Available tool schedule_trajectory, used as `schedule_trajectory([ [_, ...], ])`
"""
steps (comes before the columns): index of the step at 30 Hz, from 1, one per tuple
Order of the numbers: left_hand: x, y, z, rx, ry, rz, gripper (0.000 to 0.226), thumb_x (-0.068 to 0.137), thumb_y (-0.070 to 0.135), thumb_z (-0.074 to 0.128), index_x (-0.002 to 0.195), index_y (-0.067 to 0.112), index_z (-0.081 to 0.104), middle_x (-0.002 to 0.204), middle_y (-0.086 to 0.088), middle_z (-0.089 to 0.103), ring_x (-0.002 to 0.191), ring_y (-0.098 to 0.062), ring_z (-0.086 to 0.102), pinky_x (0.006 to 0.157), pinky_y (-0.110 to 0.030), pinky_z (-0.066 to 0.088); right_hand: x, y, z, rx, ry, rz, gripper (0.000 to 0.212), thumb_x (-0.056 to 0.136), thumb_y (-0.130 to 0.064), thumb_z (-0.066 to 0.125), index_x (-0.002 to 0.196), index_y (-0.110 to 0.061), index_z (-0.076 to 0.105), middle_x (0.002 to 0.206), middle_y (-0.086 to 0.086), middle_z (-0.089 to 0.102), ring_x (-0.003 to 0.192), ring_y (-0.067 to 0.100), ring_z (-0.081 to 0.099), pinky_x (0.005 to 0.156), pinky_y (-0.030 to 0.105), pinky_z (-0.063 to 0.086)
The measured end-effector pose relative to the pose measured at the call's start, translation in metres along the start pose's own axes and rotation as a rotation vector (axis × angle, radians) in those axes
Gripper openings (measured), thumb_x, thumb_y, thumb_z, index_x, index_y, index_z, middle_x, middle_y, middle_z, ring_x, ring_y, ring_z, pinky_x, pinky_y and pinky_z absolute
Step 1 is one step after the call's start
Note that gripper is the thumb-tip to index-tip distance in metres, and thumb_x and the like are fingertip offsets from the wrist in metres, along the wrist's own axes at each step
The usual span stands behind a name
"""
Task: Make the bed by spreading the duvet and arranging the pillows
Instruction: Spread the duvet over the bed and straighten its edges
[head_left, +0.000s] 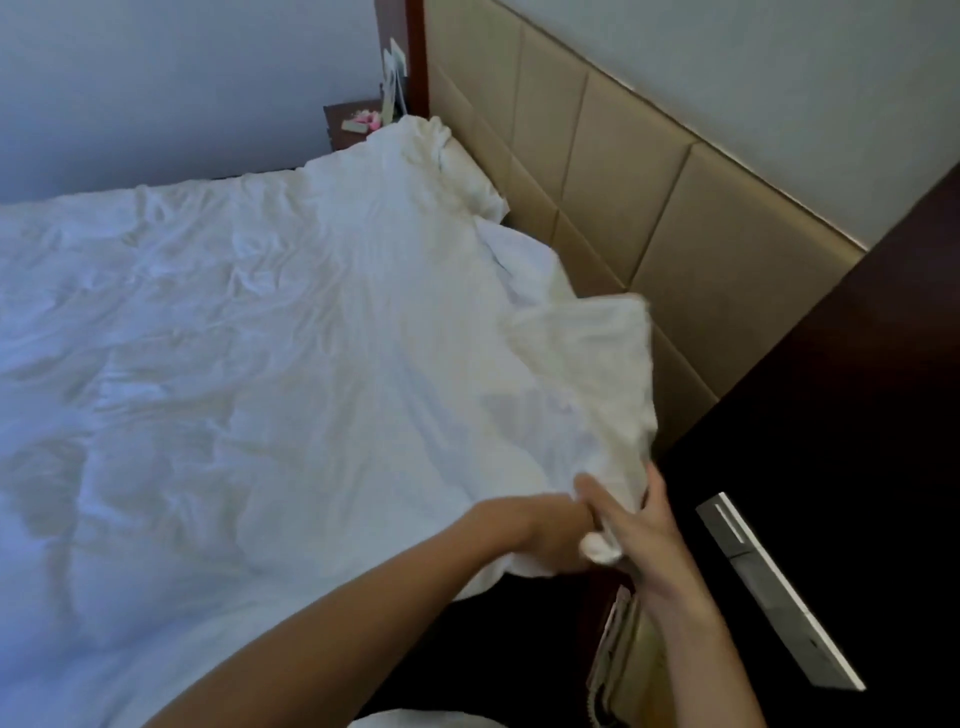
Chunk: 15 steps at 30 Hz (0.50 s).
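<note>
A white, wrinkled duvet (249, 332) covers most of the bed. Its near corner by the headboard is lifted and bunched. My left hand (550, 530) grips that bunched corner from the bed side. My right hand (644, 530) holds the same corner from the other side, thumb and fingers round the cloth. A white pillow (467, 176) lies at the far end against the headboard, partly under the duvet. A second white pillow (519, 260) shows beside the lifted corner.
A padded beige headboard (597, 156) runs along the right of the bed. A dark wooden bedside unit (831, 415) with a silver panel (769, 587) stands at the right, a telephone (618, 654) below my right wrist. A far nightstand (353, 122) holds small pink items.
</note>
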<state>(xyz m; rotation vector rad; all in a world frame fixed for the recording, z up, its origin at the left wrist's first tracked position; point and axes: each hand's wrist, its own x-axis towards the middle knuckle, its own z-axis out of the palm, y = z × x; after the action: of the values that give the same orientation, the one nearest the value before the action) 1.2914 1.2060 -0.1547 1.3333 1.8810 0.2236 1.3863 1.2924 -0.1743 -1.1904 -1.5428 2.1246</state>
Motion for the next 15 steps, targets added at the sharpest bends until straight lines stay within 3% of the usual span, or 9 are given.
schedule_trajectory([
  [1,-0.001,0.005,0.008,0.062,-0.040,0.007,0.035,0.098,0.014,0.049,0.129,-0.002,0.053,0.131,-0.023,0.056,0.117,-0.035,0.056,0.092,-0.035,0.041,0.006,0.010,-0.001,-0.042,0.038,0.040,0.117,0.040,-0.058,0.092,0.141,-0.023,0.046,0.118,0.003,0.070,0.101,0.023,0.071,0.086,0.043,0.058],
  [3,-0.002,0.009,0.014,0.077,-0.019,-0.047,0.034,0.097,0.021,0.051,0.123,-0.001,0.055,0.125,-0.023,0.059,0.110,-0.036,0.058,0.078,-0.033,0.040,0.016,0.029,-0.005,0.020,0.133,0.160,0.072,0.067,-0.041,0.087,0.127,-0.010,0.061,0.106,0.010,0.074,0.089,0.027,0.073,0.073,0.037,0.058],
  [5,-0.002,0.001,0.013,-0.033,0.050,-0.082,0.034,0.095,0.031,0.054,0.114,0.002,0.058,0.116,-0.020,0.062,0.103,-0.035,0.060,0.074,-0.030,0.037,0.021,0.037,-0.007,0.092,0.249,0.240,0.038,0.088,-0.031,0.071,0.115,-0.005,0.065,0.103,0.015,0.073,0.086,0.030,0.071,0.071,0.036,0.057],
  [8,0.000,-0.012,0.024,-0.266,0.212,-0.018,0.035,0.089,0.034,0.051,0.118,0.015,0.057,0.113,-0.011,0.065,0.098,-0.028,0.061,0.082,-0.032,0.042,0.029,0.020,-0.005,0.216,0.387,0.068,0.037,0.096,-0.035,0.059,0.122,-0.009,0.061,0.111,0.011,0.069,0.095,0.026,0.068,0.080,0.037,0.055],
  [10,0.002,-0.012,0.036,-0.380,0.343,-0.037,0.056,0.088,0.028,0.048,0.142,0.031,0.033,0.116,-0.010,0.065,0.101,-0.030,0.062,0.088,-0.034,0.046,0.029,-0.009,0.007,0.220,0.439,-0.097,0.036,0.099,-0.033,0.052,0.128,-0.011,0.059,0.117,0.007,0.067,0.102,0.022,0.066,0.084,0.034,0.054],
  [12,0.008,-0.004,0.049,-0.448,0.479,-0.123,0.074,0.091,0.026,0.046,0.150,0.038,0.004,0.123,-0.011,0.063,0.103,-0.032,0.063,0.091,-0.034,0.047,0.027,-0.031,0.019,0.153,0.490,-0.267,0.028,0.100,-0.027,0.048,0.120,-0.017,0.063,0.111,-0.003,0.068,0.102,0.012,0.066,0.086,0.030,0.054],
  [14,0.017,0.009,0.056,-0.469,0.513,-0.126,0.080,0.091,0.024,0.044,0.152,0.039,-0.006,0.140,-0.007,0.053,0.116,-0.031,0.058,0.098,-0.034,0.045,0.020,-0.038,0.021,0.104,0.564,-0.416,0.026,0.097,-0.021,0.046,0.115,-0.020,0.065,0.110,-0.008,0.069,0.104,0.005,0.064,0.090,0.029,0.053],
  [15,0.023,0.014,0.055,-0.471,0.456,-0.096,0.082,0.089,0.023,0.044,0.152,0.040,-0.005,0.146,-0.005,0.048,0.122,-0.030,0.055,0.101,-0.033,0.042,0.017,-0.037,0.015,0.101,0.611,-0.472,0.029,0.096,-0.019,0.047,0.119,-0.017,0.065,0.115,-0.004,0.069,0.108,0.008,0.064,0.093,0.031,0.052],
])
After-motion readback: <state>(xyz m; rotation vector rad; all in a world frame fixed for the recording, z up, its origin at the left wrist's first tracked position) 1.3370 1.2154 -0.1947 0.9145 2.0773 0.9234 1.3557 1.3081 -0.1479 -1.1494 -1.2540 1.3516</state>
